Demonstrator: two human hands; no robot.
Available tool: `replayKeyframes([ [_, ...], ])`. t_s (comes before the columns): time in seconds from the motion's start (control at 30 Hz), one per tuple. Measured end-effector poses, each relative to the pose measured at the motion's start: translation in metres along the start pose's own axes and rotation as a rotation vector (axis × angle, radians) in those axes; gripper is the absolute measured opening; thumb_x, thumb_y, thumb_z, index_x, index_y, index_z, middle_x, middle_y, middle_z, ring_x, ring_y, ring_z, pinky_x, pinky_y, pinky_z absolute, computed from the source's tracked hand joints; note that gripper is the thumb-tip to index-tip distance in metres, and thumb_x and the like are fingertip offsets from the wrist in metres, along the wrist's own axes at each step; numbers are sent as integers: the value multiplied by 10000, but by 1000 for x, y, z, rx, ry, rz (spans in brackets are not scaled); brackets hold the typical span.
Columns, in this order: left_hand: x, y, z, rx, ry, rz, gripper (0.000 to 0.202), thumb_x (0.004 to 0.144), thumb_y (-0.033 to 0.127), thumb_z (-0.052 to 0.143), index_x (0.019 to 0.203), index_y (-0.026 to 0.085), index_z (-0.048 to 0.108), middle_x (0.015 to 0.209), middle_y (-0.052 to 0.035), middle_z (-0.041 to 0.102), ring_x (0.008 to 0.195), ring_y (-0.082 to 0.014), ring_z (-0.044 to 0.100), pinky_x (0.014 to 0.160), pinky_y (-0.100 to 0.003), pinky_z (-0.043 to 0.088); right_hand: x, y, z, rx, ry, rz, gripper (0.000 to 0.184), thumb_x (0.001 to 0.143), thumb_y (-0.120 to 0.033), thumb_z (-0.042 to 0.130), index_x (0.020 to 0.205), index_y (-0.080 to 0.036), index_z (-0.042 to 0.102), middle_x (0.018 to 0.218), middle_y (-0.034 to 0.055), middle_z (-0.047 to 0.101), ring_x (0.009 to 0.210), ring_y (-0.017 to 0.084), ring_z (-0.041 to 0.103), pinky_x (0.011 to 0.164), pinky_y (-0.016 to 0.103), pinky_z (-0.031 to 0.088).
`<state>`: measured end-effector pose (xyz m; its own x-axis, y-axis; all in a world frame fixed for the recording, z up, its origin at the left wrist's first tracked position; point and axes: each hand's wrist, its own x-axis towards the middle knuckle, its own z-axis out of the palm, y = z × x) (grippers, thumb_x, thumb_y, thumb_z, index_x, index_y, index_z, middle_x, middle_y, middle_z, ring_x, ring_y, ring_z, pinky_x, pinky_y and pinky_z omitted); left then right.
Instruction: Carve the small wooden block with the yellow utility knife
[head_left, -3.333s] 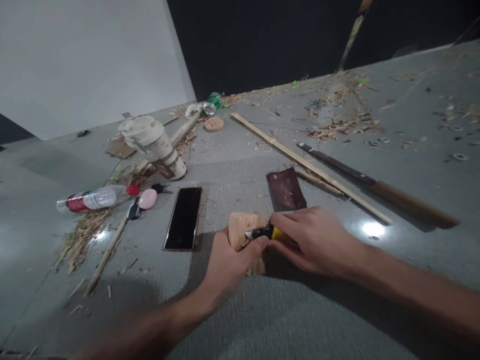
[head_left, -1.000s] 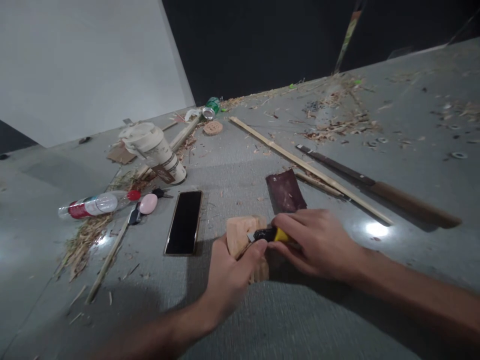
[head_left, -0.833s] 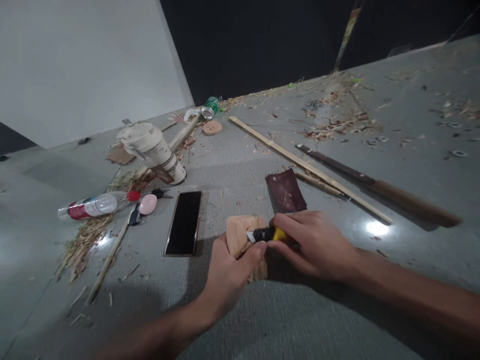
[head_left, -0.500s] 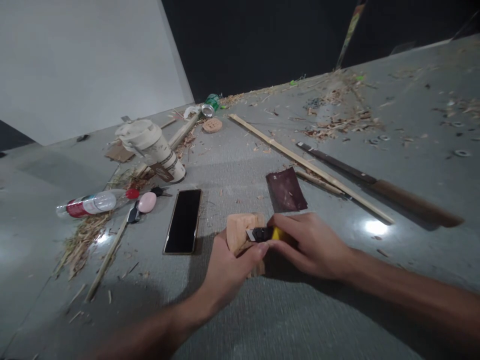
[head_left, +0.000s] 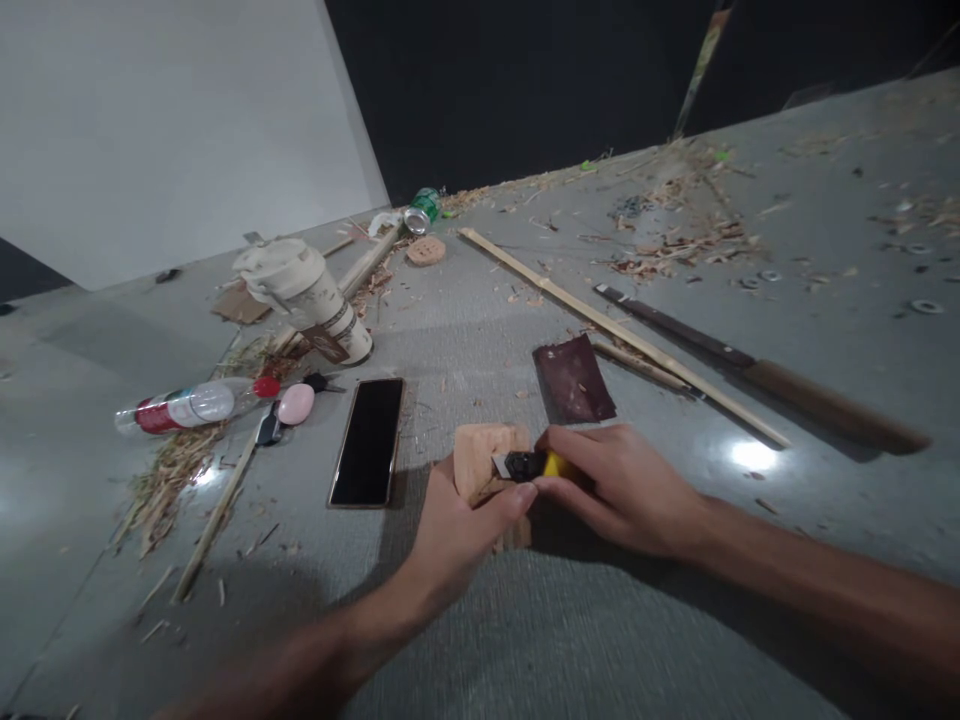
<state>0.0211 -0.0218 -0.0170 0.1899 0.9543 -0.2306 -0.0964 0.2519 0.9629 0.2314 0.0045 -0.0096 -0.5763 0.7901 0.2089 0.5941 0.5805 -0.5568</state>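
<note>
Grey floor (head_left: 480, 640): toppled paper cup (head_left: 311, 295), plastic bottle (head_left: 191, 405), contents unclear.

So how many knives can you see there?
2. A small yellow-and-black cutter sits in the right hand, its blade against the wood block that the left hand holds. A long brown-handled knife lies on the floor to the right.

Grey floor (head_left: 525, 640), white wall (head_left: 165, 120)
</note>
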Motion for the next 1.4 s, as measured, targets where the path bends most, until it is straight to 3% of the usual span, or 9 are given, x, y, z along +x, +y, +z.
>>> replayKeyframes([
  [0.33, 3, 2, 0, -110, -52, 2, 338, 768, 362, 899, 1009, 167, 766, 905, -39, 746, 794, -155, 694, 752, -255, 578, -1, 0, 0, -45, -17, 35, 374, 1086, -515, 408, 884, -215, 506, 727, 31, 648, 616, 172, 571, 583, 321, 236],
  [1.2, 7, 0, -6, -103, -58, -31, 431, 701, 382, 943, 1003, 150, 742, 896, -40, 740, 769, -151, 701, 715, -246, 581, -2, 0, 3, -70, -27, 27, 395, 1082, -529, 389, 893, -207, 517, 717, 41, 648, 606, 185, 573, 573, 318, 243],
  [1.3, 4, 2, -2, -162, -67, -114, 432, 697, 404, 930, 978, 147, 725, 801, -38, 741, 682, -170, 717, 647, -275, 603, -1, -1, 0, 4, 14, 30, 381, 1077, -522, 422, 867, -215, 507, 694, 13, 616, 588, 161, 549, 559, 304, 262],
  [1.4, -2, 6, 5, -231, -131, -247, 393, 702, 415, 910, 889, 131, 712, 709, -48, 732, 583, -182, 713, 562, -291, 608, 2, 0, -5, 115, 143, 68, 366, 1077, -490, 453, 824, -227, 480, 640, -40, 532, 547, 121, 491, 537, 278, 282],
])
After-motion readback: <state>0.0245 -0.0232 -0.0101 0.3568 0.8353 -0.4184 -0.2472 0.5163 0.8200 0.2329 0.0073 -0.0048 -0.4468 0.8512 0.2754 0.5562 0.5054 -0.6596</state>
